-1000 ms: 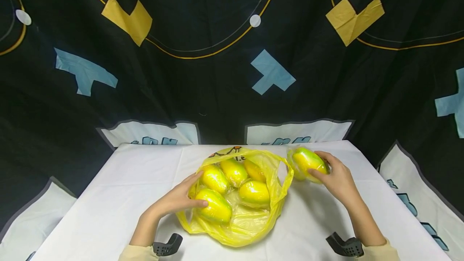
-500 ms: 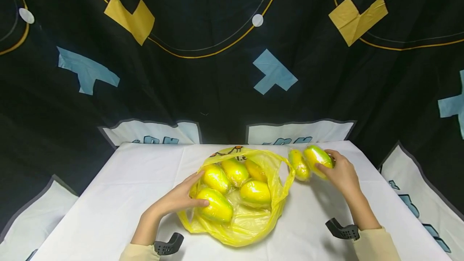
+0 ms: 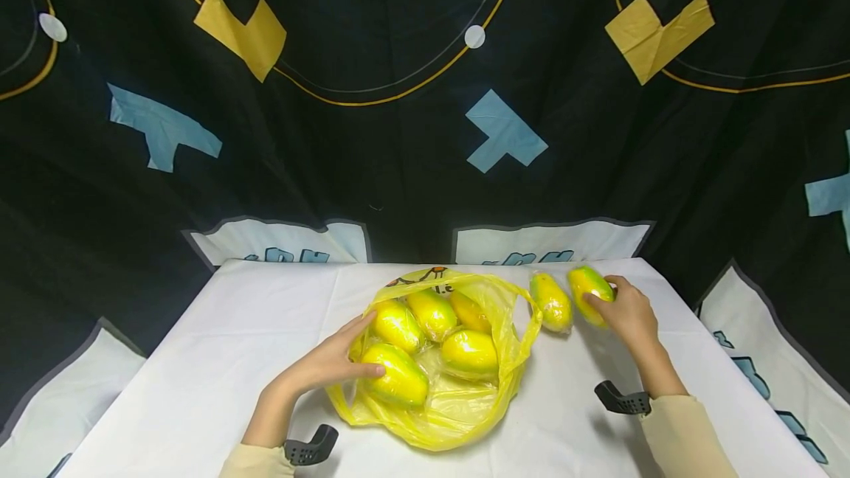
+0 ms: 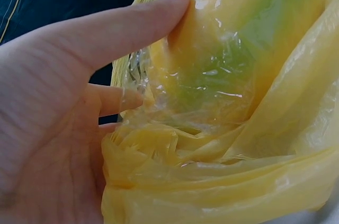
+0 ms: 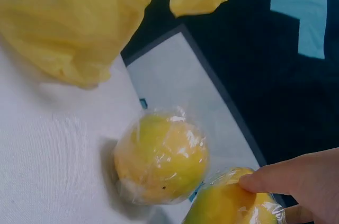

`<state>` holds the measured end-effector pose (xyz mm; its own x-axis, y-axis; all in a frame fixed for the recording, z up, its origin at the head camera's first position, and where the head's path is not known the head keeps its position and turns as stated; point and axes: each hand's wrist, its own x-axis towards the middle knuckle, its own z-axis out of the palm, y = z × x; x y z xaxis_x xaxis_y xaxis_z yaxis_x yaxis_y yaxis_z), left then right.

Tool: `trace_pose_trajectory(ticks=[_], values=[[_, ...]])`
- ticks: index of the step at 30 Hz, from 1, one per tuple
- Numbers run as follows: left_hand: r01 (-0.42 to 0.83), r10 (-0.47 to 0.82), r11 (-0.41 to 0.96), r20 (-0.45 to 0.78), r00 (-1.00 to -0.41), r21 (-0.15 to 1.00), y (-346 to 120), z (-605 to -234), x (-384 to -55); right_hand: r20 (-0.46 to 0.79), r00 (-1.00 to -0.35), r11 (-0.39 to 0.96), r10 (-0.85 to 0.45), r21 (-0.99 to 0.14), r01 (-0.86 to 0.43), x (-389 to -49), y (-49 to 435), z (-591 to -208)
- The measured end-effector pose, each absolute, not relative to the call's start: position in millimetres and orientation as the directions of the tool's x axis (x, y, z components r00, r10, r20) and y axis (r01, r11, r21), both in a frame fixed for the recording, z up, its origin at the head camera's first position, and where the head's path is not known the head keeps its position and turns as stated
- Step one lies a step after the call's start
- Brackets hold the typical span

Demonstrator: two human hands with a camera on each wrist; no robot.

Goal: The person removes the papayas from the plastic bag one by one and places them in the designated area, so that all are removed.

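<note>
A yellow plastic bag [image 3: 458,408] lies with its mouth open, several film-wrapped yellow-green papayas inside. At its left rim is my left hand [image 3: 325,364], its thumb resting on the front-left papaya [image 3: 395,376] and its fingers behind the rim. The left wrist view shows that thumb [image 4: 143,25] on the wrapped fruit and the fingers partly hidden by the bag. To the right of the bag, my right hand [image 3: 627,312] grips another wrapped papaya [image 3: 587,293] from its right side. A loose papaya [image 3: 551,305] sits between that fruit and the bag, and shows whole in the right wrist view.
A white cloth covers the table [image 3: 219,338]. Behind it hangs a dark curtain [image 3: 385,175] with blue and gold shapes. One bag handle [image 3: 527,323] stands up at the right, close beside the loose papaya. Both wrists wear black camera mounts.
My right hand has carried its papaya a little to the right, uncovering the loose papaya, which now stands apart from it. My left hand keeps its place at the bag.
</note>
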<state>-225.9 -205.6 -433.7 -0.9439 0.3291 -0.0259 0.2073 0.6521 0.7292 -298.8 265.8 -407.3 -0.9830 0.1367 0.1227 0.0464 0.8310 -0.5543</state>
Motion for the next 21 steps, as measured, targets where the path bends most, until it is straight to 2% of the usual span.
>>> trace_pose_trajectory(ticks=[7, 21], values=[[0.188, 0.316, 0.652, -0.038, -0.948, 0.735, -205, -434, -227, 0.068, -0.984, 0.845, 0.163, -0.525, 0.104, -309, 269, -416], [0.204, 0.326, 0.659, -0.031, -0.945, 0.724, -206, -435, -227, 0.014, -0.986, 0.855, 0.166, -0.499, 0.137, -312, 265, -422]])
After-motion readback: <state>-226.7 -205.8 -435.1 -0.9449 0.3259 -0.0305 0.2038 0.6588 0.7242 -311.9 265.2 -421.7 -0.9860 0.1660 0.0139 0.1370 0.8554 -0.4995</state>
